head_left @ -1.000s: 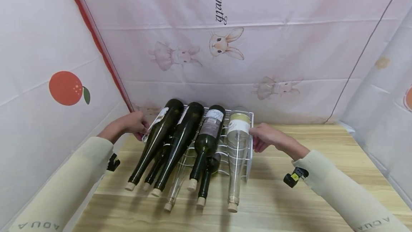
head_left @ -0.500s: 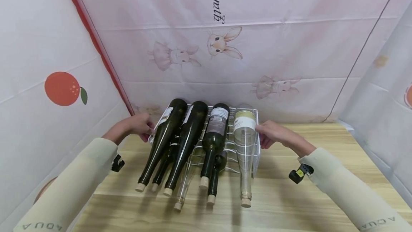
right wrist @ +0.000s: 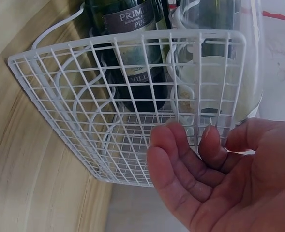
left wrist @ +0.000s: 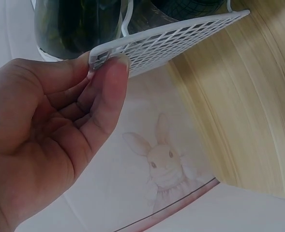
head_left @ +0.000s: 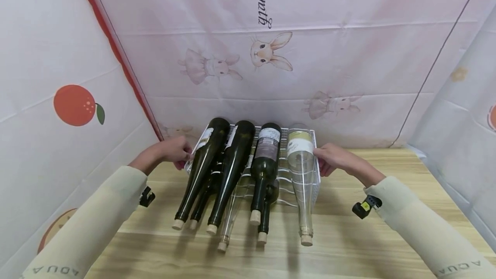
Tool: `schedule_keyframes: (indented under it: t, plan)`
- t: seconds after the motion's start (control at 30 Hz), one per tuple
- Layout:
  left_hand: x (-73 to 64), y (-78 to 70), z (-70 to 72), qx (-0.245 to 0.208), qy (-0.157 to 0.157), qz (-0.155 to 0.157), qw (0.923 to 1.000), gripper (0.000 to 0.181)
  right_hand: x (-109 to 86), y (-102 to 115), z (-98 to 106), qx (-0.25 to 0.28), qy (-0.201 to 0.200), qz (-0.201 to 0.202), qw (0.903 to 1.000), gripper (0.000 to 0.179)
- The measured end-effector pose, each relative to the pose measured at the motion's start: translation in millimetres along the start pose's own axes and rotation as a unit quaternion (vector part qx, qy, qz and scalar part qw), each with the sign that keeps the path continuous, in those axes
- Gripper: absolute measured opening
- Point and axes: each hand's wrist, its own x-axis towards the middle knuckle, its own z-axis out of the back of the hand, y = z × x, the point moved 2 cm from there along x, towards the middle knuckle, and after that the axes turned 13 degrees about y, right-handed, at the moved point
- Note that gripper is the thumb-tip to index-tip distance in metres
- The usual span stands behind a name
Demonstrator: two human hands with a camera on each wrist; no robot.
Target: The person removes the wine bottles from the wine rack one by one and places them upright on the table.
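Observation:
A white wire wine rack lies under several corked bottles, necks toward me. My left hand pinches its left edge between thumb and fingers; in the left wrist view the mesh side runs out from the fingertips. At the right edge my right hand grips the wire, fingertips through the grid in the right wrist view. On top rest two long dark green bottles, a dark bottle with a grey label and a clear bottle. A clear bottle and dark ones lie below, partly hidden.
The rack stands on a wood-grain table, near the back. Behind it hangs a pale pink cloth with rabbits. White cloth with an orange print closes off the left side, and another cloth hangs at the right.
Rack and bottles have slid to the right, and the left side has swung slightly so the necks point straighter toward me. Both hands moved along with the rack, keeping hold of its sides.

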Motion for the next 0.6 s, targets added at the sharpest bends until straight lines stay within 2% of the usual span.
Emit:
schedule_keyframes:
  t: [0.27, 0.6]
  plan:
    - [0.3, -9.1, 0.7, 0.016, -0.003, 0.005, 0.9999, 0.021, -1.7, -4.4, 5.6, -0.003, -0.002, 0.010, 0.9999, 0.049]
    - [4.4, -17.6, -4.4, 0.010, -0.007, 0.020, 0.9997, 0.020, -5.4, -11.0, 16.3, -0.010, 0.007, 0.021, 0.9997, 0.048]
